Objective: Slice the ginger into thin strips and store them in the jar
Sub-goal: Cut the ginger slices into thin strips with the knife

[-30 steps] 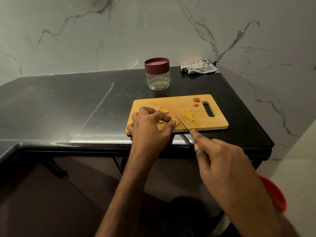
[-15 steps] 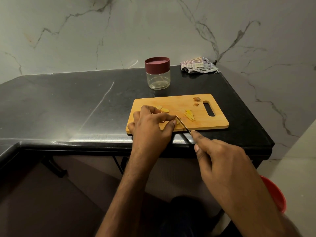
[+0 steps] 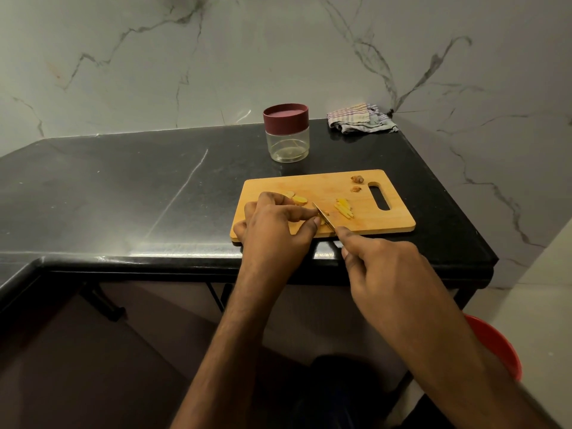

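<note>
Left hand [image 3: 272,224] curls over a ginger slice [image 3: 322,220] on the cutting board [image 3: 387,222], fingertips pinching it down. Right hand [image 3: 383,270] grips the knife [image 3: 323,214], blade touching the slice. Cut strips [image 3: 344,207] lie just beside. The lidded jar [image 3: 287,133] stands behind the board, nothing visible inside.

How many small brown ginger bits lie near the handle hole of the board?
2. One brown bit lies at the far edge of the board, beside the handle hole; the other bit lies just nearer. Hands may hide more pieces.
</note>
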